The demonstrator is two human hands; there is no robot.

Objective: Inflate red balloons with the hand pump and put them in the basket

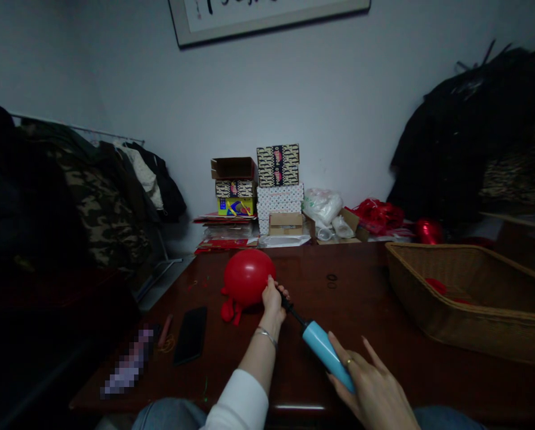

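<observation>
A partly inflated red balloon (249, 276) is above the dark wooden table, left of the middle. My left hand (273, 297) is closed round the balloon's neck, where it meets the black nozzle end of a hand balloon pump (323, 349). The pump has a light blue barrel and slants down towards me on the right. My right hand (370, 382) holds the barrel's near end, its index and another finger stretched out. Beneath the balloon lie several limp red balloons (228, 310). The neck itself is hidden by my left fingers.
A wicker basket (464, 316) with red pieces inside stands at the right. A black flat device (191, 334) lies at the left, beside a blurred-out item (128, 364). Stacked boxes (280, 206) and plastic bags (323, 206) line the back wall. Two dark rings (332, 278) lie mid-table.
</observation>
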